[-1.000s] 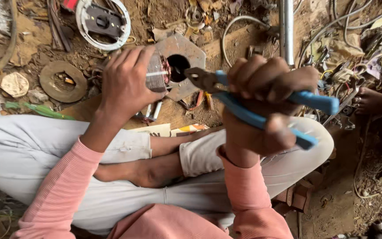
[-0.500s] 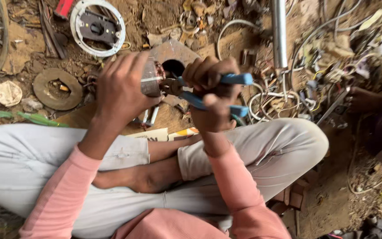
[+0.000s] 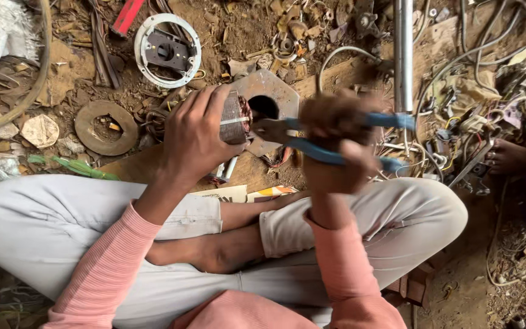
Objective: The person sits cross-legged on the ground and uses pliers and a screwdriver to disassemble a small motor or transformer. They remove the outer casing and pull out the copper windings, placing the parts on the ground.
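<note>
I sit cross-legged on dirt ground. My left hand (image 3: 196, 137) grips a small round motor stator (image 3: 235, 119) with copper windings, held above my knees. My right hand (image 3: 336, 146), blurred by motion, is closed on blue-handled pliers (image 3: 336, 155). The pliers' jaws (image 3: 263, 129) point left and sit at the stator's open end, touching or nearly touching the windings. A grey metal plate with a round hole (image 3: 275, 100) lies on the ground just behind the stator.
Scrap surrounds me: a white ring-shaped motor cover (image 3: 167, 52), a rusty disc (image 3: 105, 127), a metal pipe (image 3: 403, 55), tangled wires (image 3: 476, 109) at right, a red tool handle (image 3: 128, 15). Another person's bare foot (image 3: 512, 157) rests at the right edge.
My right hand with the pliers has swung from the right in toward the stator, bringing the jaws to its open end. My left hand kept holding the stator in about the same place.
</note>
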